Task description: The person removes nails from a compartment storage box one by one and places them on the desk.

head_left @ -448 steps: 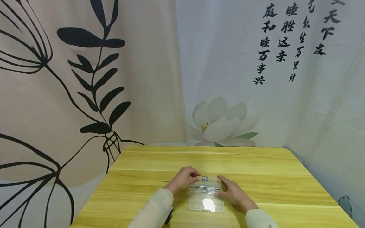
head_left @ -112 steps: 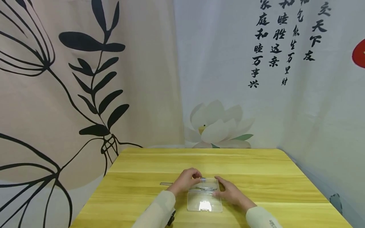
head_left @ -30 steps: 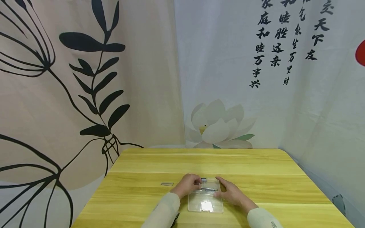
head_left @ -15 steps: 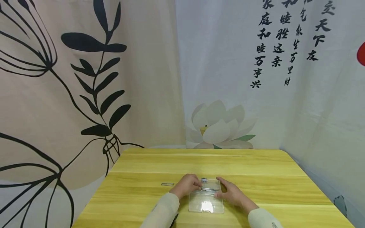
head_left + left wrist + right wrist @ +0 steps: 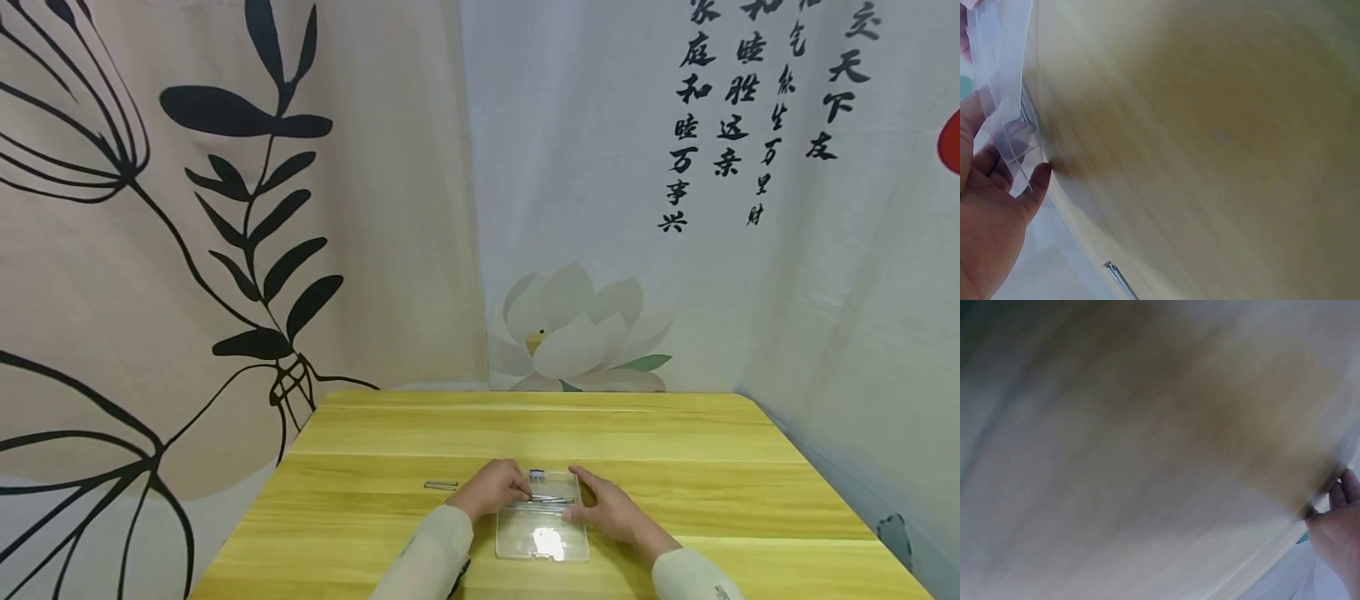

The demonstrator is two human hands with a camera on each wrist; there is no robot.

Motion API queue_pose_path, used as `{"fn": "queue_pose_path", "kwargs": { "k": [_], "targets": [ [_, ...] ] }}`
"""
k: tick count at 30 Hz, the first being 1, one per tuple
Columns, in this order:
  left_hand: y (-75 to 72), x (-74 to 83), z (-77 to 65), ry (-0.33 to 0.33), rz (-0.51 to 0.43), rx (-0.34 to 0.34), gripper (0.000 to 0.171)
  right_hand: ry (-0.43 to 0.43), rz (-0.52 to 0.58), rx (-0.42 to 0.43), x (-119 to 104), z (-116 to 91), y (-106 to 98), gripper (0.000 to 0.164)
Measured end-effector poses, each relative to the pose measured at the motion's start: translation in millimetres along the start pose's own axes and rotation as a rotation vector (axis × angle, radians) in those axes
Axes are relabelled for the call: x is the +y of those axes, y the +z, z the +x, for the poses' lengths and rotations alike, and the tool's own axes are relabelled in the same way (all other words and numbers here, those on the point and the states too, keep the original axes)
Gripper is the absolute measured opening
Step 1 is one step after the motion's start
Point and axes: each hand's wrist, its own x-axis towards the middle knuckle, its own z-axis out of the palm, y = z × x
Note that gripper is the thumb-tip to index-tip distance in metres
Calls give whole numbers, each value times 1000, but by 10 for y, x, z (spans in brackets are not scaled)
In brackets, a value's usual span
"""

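A clear plastic box (image 5: pixel 551 486) lies open on the table, its transparent lid (image 5: pixel 525 542) folded flat toward me. Several metal nails (image 5: pixel 553 500) lie across it near the hinge. My left hand (image 5: pixel 491 487) reaches over the box's left edge, fingers curled, and pinches at the left ends of the nails. In the left wrist view its fingers show partly through the clear wall, with one fingertip down by the table. My right hand (image 5: pixel 611 507) grips the box's right side, the thumb near the hinge and the index finger at the far corner. Its other fingers are hidden.
Two loose nails (image 5: pixel 441 485) lie side by side on the wooden table (image 5: pixel 360 533), left of my left hand. A small blue-and-white label (image 5: pixel 537 476) shows at the box's far edge. Printed cloth (image 5: pixel 405 208) hangs behind the table.
Against the oldest frame, a second nail lies on the table at left. Over the last second my left fingers came down and nearer to the nails' ends. My right hand stays on the box.
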Motion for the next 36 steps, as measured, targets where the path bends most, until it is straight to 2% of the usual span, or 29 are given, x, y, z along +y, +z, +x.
{"fn": "queue_pose_path", "kwargs": {
  "k": [5,9,15,21,26,36],
  "targets": [
    [-12,30,5,-47,7,-18,6,-10,2,5,1,-16,8,82],
    [-18,48,11,-54,4,-19,8,-25,-4,8,6,-20,13,83],
    [-31,69,31,-41,17,-28,12,-31,5,7,9,-19,9,83],
    [-18,46,66,-14,100,-30,7,-27,0,7,17,-7,2,83],
    [-25,59,69,-5,165,-39,12,-28,5,2,26,-7,2,82],
    [-55,75,76,-17,151,-79,11,-27,4,-2,15,-15,-1,82]
  ]
}}
